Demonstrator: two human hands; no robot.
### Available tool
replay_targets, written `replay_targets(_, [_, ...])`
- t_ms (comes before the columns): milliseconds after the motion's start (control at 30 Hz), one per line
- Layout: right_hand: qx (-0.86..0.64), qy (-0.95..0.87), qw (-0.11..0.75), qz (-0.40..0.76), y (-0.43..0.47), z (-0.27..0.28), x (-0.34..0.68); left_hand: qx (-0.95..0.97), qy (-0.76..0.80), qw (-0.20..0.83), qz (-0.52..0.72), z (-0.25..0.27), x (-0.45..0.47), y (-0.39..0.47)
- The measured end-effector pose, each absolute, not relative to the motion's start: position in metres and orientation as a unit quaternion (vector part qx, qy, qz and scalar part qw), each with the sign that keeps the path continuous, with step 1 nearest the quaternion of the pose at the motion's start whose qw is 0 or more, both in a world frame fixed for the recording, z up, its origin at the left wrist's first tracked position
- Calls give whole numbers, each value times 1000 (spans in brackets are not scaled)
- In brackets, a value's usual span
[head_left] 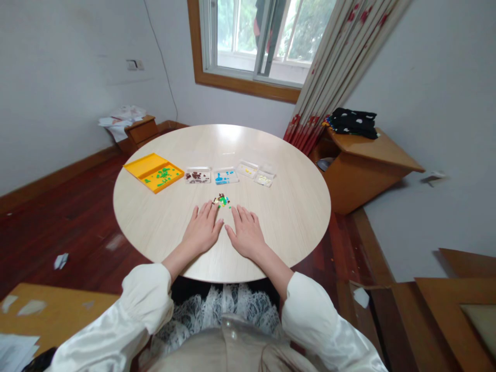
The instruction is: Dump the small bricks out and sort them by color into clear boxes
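Head camera view: at mid-frame, a small pile of mixed green, brown, blue and yellow pieces [222, 200], individual shapes too small to make out, lies on a round, pale wood-grain table [287, 217]. Just below it, the left hand [202, 227] and right hand [247, 231] rest palm-down, fingers extended and loosely spread, gripping nothing visible; their undersides are hidden. Left of centre sits an open yellow plastic case [141, 164] with green bits. Red-patterned, cream fabric curtain [337, 46] is cut off above.
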State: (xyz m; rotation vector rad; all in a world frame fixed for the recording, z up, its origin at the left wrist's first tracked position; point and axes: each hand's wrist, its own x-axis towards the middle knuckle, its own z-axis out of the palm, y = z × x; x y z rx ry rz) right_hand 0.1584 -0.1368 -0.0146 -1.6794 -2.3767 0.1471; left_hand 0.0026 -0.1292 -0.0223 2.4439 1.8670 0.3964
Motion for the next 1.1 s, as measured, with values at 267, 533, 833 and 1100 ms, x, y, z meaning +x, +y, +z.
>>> replay_targets(267, [-574,-810,116,24,-132,-11,156,791,596,10,141,-24,2,-129])
replay_targets(533, [-569,-812,120,45,-141,-14,161,786,594,23,169,-25,-2,-140])
replay_targets(833, [-566,-814,107,72,-163,-12,169,795,590,22,140,-25,-10,-158])
replay_targets(1100, [-556,-816,139,81,-163,-16,173,790,577,48,202,-30,-14,-157])
